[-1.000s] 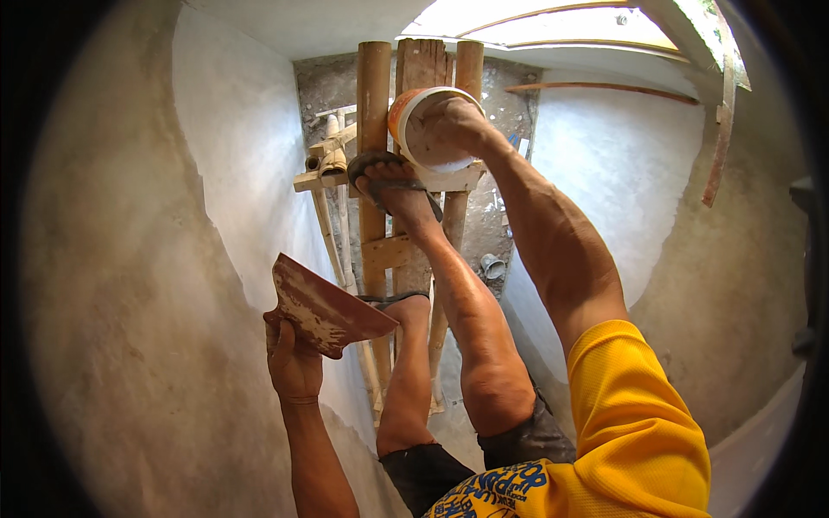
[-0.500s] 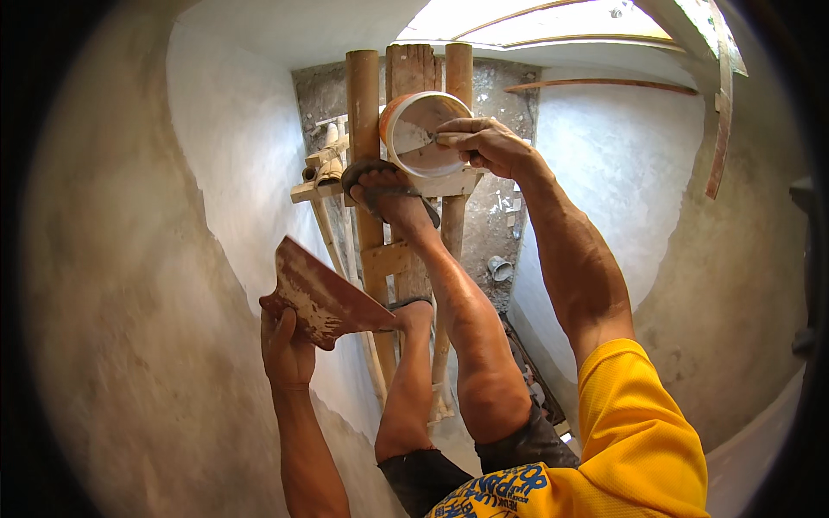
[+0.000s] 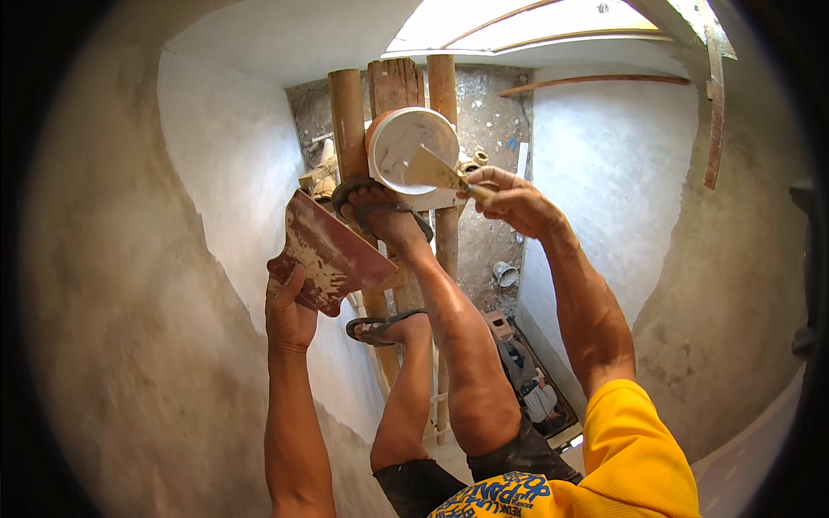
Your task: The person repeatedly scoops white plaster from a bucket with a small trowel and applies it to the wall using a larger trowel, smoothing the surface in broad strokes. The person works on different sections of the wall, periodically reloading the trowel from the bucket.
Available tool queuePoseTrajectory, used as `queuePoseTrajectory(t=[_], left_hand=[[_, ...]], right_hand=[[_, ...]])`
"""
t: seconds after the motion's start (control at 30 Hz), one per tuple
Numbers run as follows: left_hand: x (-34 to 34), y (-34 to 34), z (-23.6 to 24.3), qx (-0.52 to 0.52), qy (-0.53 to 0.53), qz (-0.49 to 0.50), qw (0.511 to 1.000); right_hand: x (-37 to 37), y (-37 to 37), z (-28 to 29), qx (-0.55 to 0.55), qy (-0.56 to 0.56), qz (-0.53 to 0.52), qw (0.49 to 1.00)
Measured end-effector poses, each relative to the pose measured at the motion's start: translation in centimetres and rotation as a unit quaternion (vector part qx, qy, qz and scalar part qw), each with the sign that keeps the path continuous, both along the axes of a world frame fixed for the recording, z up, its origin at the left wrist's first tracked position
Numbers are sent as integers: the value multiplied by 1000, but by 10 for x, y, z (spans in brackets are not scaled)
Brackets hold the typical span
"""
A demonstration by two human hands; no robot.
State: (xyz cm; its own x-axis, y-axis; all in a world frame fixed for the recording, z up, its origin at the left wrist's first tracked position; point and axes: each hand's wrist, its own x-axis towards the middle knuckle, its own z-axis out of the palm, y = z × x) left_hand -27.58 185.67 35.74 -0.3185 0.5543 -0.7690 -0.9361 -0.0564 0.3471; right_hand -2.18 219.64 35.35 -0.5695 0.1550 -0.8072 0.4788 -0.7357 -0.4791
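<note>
Putty knife [image 3: 436, 171] has risen over bucket [image 3: 372, 158]; hands [image 3: 516, 207] stretch forward, apart.

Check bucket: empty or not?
Not empty: pale paste shows inside the bucket, partly hidden by the scraper. Depth: cannot tell.

Two hands [image 3: 291, 319], one putty knife [image 3: 434, 172], two sandals [image 3: 389, 207] show.

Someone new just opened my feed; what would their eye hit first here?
Probably the bright yellow sleeve at lower right, its right hand holding a trowel over the round bucket of pale paste, upper centre. Left of centre, the left hand grips a smeared reddish-brown board. Between them, a sandalled foot rests on the wooden platform.
</note>
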Motion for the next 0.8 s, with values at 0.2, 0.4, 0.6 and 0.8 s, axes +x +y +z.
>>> queuePoseTrajectory(t=[0.2,0.4,0.6,0.8], left_hand=[[8,40,-18,69,-45,11,997],[17,67,-16,93,-103,4,990],[16,79,-2,151,-124,3,981],[5,82,2,170,-113,-1,979]], right_hand=[[2,-37,61,-5,91,-11,996],[-19,-64,121,215,15,125,968],[-30,-67,108,480,75,202,850],[-34,-66,85,535,79,183,821]])
